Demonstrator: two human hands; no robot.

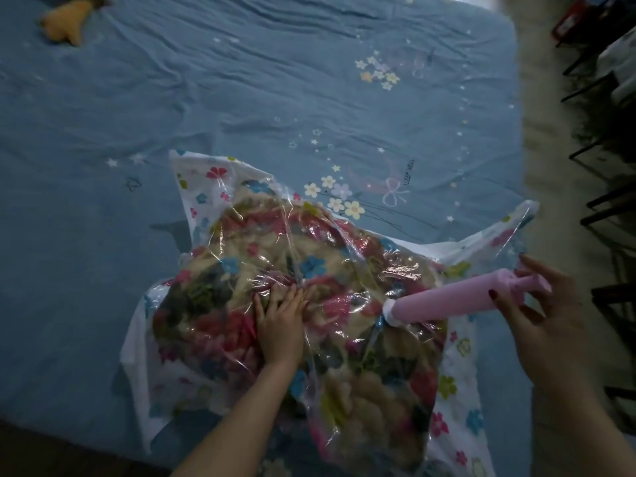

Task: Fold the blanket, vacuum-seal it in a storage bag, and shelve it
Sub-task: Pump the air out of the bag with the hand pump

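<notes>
A clear plastic storage bag (220, 187) printed with small flowers lies on the bed, bulging around a folded floral blanket (358, 390). My left hand (280, 325) presses flat on the top of the bag, fingers spread. A pink hand pump (447, 301) lies tilted, its white nozzle seated on the bag's valve (389, 313). My right hand (547, 311) grips the pump's handle end at the right, thumb on the barrel.
The blue bed sheet (241, 98) with star and flower prints stretches away from me. A yellow plush toy (65, 22) lies at the far left corner. Right of the bed runs a pale floor strip, then dark metal frames (605, 166).
</notes>
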